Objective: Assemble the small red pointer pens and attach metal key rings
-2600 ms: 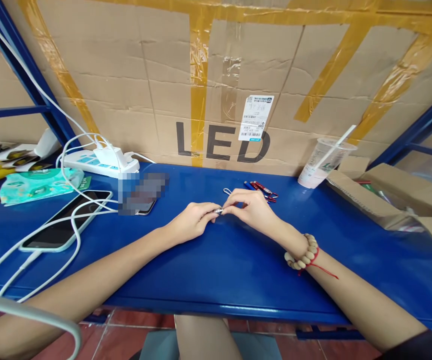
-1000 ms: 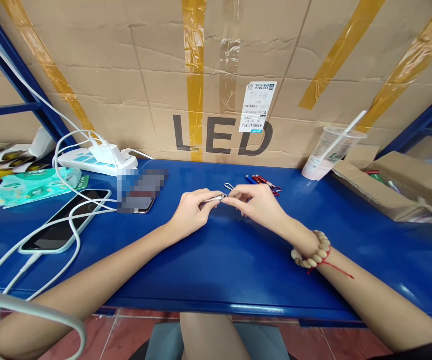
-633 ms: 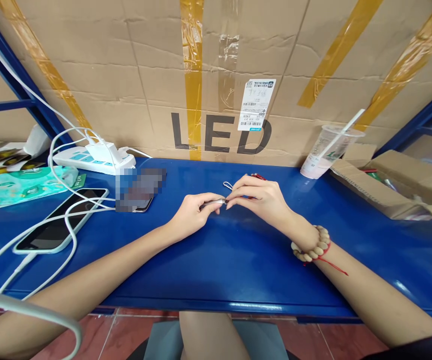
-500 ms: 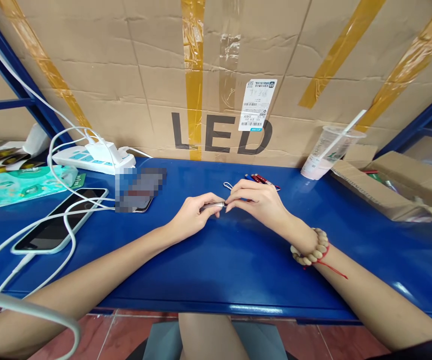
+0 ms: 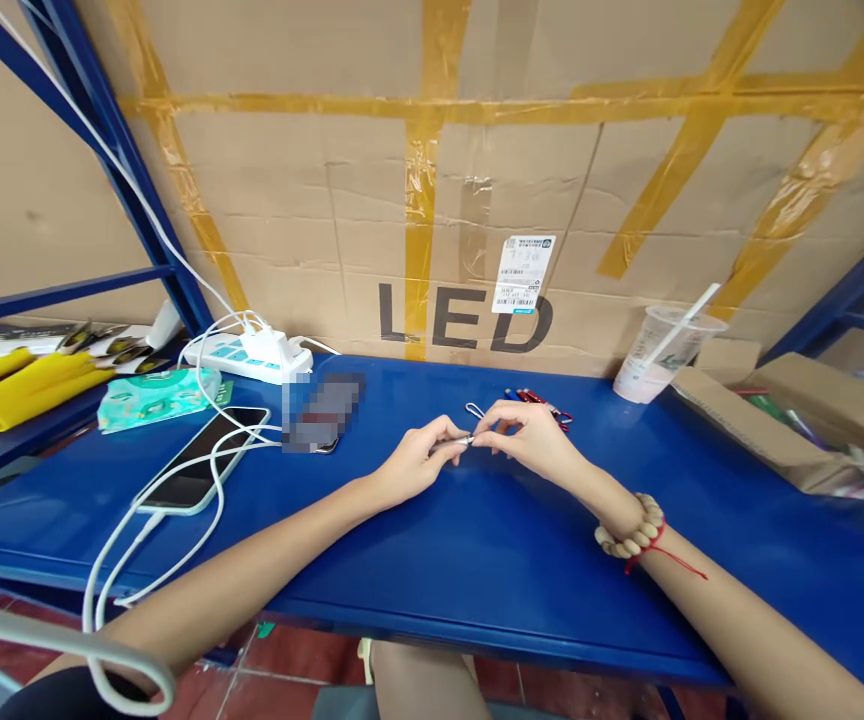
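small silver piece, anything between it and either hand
Nothing visible does. The left hand pinches the small silver piece and the right hand grips its other end, above the blue table. The red and blue pieces lie behind the right hand.

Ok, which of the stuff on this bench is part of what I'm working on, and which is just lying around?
In use: left hand and right hand, both pinching a silver piece; wire clip and red and blue pieces just behind them.
Lying about: phone, power strip, wipes, cup, cardboard box.
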`<state>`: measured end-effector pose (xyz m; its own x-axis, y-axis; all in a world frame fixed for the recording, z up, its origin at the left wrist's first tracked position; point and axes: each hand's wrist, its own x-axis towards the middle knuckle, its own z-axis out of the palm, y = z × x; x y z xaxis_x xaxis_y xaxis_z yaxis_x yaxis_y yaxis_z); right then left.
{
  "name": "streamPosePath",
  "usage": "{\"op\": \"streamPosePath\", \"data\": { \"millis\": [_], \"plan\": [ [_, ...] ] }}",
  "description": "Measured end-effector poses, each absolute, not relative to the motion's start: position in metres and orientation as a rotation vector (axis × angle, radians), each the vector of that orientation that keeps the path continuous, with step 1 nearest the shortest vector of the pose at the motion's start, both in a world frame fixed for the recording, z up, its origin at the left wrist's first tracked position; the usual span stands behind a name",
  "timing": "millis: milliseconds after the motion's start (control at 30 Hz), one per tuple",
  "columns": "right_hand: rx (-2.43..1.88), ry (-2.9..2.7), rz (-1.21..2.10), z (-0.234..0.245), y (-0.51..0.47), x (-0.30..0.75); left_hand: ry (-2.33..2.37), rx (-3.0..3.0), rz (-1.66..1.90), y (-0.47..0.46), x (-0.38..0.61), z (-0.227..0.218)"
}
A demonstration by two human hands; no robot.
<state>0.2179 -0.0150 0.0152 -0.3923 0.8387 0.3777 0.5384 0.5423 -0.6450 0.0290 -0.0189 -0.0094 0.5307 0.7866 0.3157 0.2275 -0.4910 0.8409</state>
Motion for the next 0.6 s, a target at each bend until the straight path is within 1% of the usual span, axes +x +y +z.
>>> {"op": "streamPosePath", "data": {
  "millis": [100, 233, 300, 333, 400, 533, 600],
  "plan": [
    [-1.07, -2.245, 0.481, 0.018, -0.016, 0.221, 0.815, 1.958, 0.925, -0.021, 0.03, -0.01],
    [-0.956, -2.496, 0.172, 0.021, -0.024, 0.217, 0.816, 1.979, 0.953, -0.026, 0.029, -0.006],
    [-0.95, -2.501, 0.063, 0.019, -0.028, 0.212, 0.83, 2.017, 0.984, -0.027, 0.028, -0.005],
    [-0.954, -2.471, 0.065, 0.018, -0.031, 0.209, 0.84, 2.043, 1.001, -0.028, 0.027, -0.005],
    [-0.991, -2.369, 0.212, 0.014, -0.035, 0.202, 0.854, 2.11, 1.024, -0.027, 0.025, -0.005],
    [-1.149, -2.149, 0.694, 0.011, -0.041, 0.193, 0.84, 2.215, 1.014, -0.026, 0.022, -0.005],
    [-1.197, -2.087, 0.799, 0.012, -0.042, 0.192, 0.82, 2.212, 1.017, -0.025, 0.022, -0.005]
  ]
}}
